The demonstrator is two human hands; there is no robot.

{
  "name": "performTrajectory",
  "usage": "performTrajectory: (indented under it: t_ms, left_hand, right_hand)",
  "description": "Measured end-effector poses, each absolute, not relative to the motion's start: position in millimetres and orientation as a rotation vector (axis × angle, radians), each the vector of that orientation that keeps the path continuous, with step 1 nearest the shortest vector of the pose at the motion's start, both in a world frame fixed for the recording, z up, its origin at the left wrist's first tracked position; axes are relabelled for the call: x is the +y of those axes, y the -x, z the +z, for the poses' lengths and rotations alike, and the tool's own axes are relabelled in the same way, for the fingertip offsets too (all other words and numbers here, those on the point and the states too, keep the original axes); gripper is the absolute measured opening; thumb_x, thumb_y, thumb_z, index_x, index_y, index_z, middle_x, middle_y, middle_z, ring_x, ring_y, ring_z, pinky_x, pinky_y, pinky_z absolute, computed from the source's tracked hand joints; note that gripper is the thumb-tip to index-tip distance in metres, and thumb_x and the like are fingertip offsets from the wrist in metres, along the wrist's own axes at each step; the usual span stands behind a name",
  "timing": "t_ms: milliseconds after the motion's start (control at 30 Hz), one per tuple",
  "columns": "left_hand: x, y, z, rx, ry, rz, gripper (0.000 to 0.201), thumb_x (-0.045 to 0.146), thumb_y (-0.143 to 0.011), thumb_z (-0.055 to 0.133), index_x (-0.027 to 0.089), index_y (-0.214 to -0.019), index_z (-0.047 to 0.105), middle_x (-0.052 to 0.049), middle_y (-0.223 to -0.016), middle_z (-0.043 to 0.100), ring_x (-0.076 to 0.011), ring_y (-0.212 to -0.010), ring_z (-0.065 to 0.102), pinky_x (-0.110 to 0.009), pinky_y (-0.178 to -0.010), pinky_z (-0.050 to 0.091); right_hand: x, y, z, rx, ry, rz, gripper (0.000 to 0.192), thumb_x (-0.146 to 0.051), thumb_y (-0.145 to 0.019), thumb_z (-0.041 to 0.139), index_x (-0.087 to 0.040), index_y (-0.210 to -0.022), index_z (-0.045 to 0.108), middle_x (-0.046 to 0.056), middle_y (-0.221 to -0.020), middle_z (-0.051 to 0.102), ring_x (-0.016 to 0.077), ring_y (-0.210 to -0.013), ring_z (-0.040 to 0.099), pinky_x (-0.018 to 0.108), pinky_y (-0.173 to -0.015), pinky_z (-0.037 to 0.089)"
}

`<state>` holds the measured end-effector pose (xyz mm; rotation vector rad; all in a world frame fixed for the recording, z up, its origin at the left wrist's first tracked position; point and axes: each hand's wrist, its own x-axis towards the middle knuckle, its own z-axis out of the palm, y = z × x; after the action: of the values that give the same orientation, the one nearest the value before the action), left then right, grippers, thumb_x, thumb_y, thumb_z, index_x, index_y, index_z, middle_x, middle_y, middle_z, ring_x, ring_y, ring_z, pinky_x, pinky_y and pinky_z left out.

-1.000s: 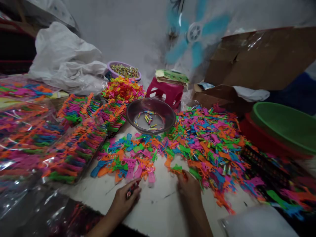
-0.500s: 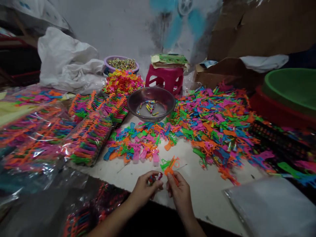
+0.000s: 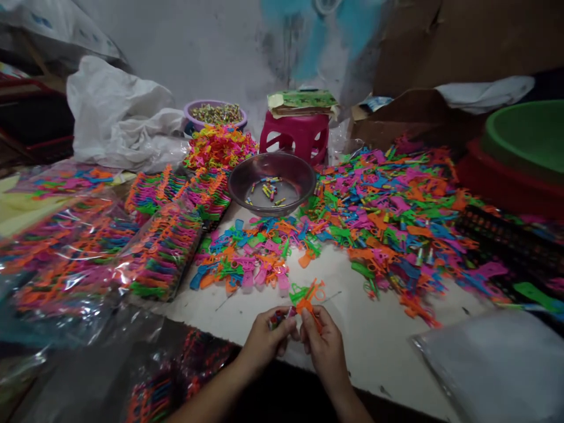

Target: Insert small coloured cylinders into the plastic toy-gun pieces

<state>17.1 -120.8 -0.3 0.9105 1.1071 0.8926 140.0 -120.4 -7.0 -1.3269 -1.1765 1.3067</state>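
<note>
My right hand (image 3: 324, 346) pinches an orange plastic toy gun (image 3: 304, 305) just above the table's near edge. Close on its left, my left hand (image 3: 268, 341) is curled around several small coloured cylinders (image 3: 276, 319), and its thumb and fingertips press a purple-tipped one (image 3: 291, 311) against the orange gun's side. Whether that cylinder is inside the gun is hidden by the fingers. A green toy gun (image 3: 298, 294) lies on the table right behind the hands. Beyond it spreads a pile of mixed toy guns (image 3: 247, 258).
A metal bowl (image 3: 238, 197) with several small cylinders stands mid-table. A larger heap of toy guns (image 3: 388, 217) covers the right. Filled plastic bags (image 3: 163, 252) lie left, a clear bag (image 3: 493, 358) front right. Behind are a pink stool (image 3: 295, 132) and a purple basin (image 3: 189, 111).
My left hand has moved in against the orange toy gun, bringing the purple-tipped cylinder to it. My right hand keeps its hold. The view has shifted slightly.
</note>
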Motion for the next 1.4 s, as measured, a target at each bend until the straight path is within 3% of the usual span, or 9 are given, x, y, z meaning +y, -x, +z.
performTrajectory:
  t_ms: [200,333,400,500,600,733,833,1067,1400]
  left_hand:
    - [-125.8,-27.6,16.7,1.062,-1.339,0.881,0.034,0.042,-0.075,0.051,0.013,-0.087,0.066,0.000,-0.061,0.056,-0.0110,-0.058,0.049,-0.022,-0.059,0.041]
    - [-123.0,-24.4,8.9,1.124,-1.196,0.777,0.047,0.047,-0.074,0.050,0.015,-0.108,0.056,0.000,-0.066,0.057,-0.0081,-0.045,0.049,-0.021,-0.047,0.040]
    - [-119.5,-17.9,-2.3,1.214,-1.020,0.815,0.055,0.050,-0.071,0.051,0.015,-0.113,0.049,-0.001,-0.070,0.058,-0.0062,-0.039,0.047,-0.019,-0.040,0.035]
    - [-115.4,-4.3,-18.1,1.295,-0.818,0.899,0.053,0.051,-0.068,0.053,0.014,-0.106,0.045,0.003,-0.063,0.053,-0.0039,-0.035,0.040,-0.016,-0.033,0.026]
    - [-114.3,4.8,-23.5,1.288,-0.726,0.891,0.042,0.049,-0.069,0.050,0.017,-0.095,0.041,0.006,-0.056,0.049,-0.0041,-0.034,0.038,-0.014,-0.029,0.020]
    - [-114.0,6.6,-13.8,1.252,-0.708,0.861,0.035,0.052,-0.069,0.049,0.020,-0.078,0.040,0.006,-0.055,0.047,-0.0072,-0.041,0.047,-0.014,-0.031,0.029]
    - [-112.9,9.4,-4.6,1.220,-0.652,0.855,0.040,0.053,-0.065,0.055,0.019,-0.082,0.046,0.007,-0.056,0.044,-0.0085,-0.050,0.051,-0.018,-0.041,0.042]
    - [-112.6,-0.7,-2.0,1.134,-0.686,0.855,0.042,0.047,-0.071,0.051,0.020,-0.101,0.041,0.002,-0.071,0.055,-0.0049,-0.040,0.048,-0.012,-0.026,0.020]
    - [-134.1,-10.5,25.1,1.096,-0.843,0.901,0.045,0.043,-0.067,0.059,0.015,-0.101,0.051,-0.004,-0.078,0.061,-0.0068,-0.042,0.054,-0.013,-0.028,0.022]
  right_hand:
    - [-133.3,-144.8,-1.0,-1.284,1.377,1.120,0.025,-0.042,-0.080,0.045,-0.018,-0.075,0.049,-0.002,-0.060,0.052,0.0103,-0.053,0.049,0.019,-0.050,0.040]
    - [-99.8,-169.4,5.0,-1.257,1.382,1.192,0.032,-0.048,-0.078,0.044,-0.017,-0.072,0.049,-0.005,-0.050,0.047,0.0086,-0.041,0.043,0.019,-0.042,0.036]
    - [-66.5,-190.9,6.8,-1.134,1.477,1.004,0.038,-0.053,-0.077,0.040,-0.016,-0.080,0.050,-0.001,-0.060,0.054,0.0095,-0.043,0.047,0.021,-0.044,0.038]
    - [-14.5,-211.0,4.0,-1.104,1.729,0.560,0.054,-0.057,-0.075,0.036,-0.012,-0.101,0.048,0.011,-0.087,0.058,0.0185,-0.067,0.057,0.029,-0.057,0.043]
    - [20.0,-197.5,-7.0,-1.222,1.824,0.399,0.059,-0.054,-0.069,0.048,-0.007,-0.103,0.053,0.019,-0.096,0.055,0.0274,-0.089,0.052,0.037,-0.074,0.040]
    - [33.2,-159.0,-21.6,-1.460,1.912,0.475,0.053,-0.042,-0.059,0.062,-0.014,-0.103,0.058,0.015,-0.098,0.054,0.0294,-0.096,0.048,0.038,-0.080,0.036]
    - [22.5,-157.5,-23.8,-1.571,2.006,0.574,0.048,-0.028,-0.059,0.061,-0.018,-0.105,0.057,0.010,-0.097,0.054,0.0252,-0.090,0.052,0.034,-0.075,0.038]
    - [-54.7,-188.5,-13.2,-1.121,1.613,1.068,0.044,-0.035,-0.072,0.048,-0.013,-0.109,0.050,0.000,-0.064,0.056,0.0155,-0.056,0.054,0.027,-0.053,0.043]
    - [-108.0,-141.2,19.2,-0.899,1.156,1.383,0.029,-0.038,-0.066,0.063,-0.017,-0.084,0.057,-0.001,-0.066,0.059,0.0123,-0.056,0.053,0.024,-0.053,0.044]
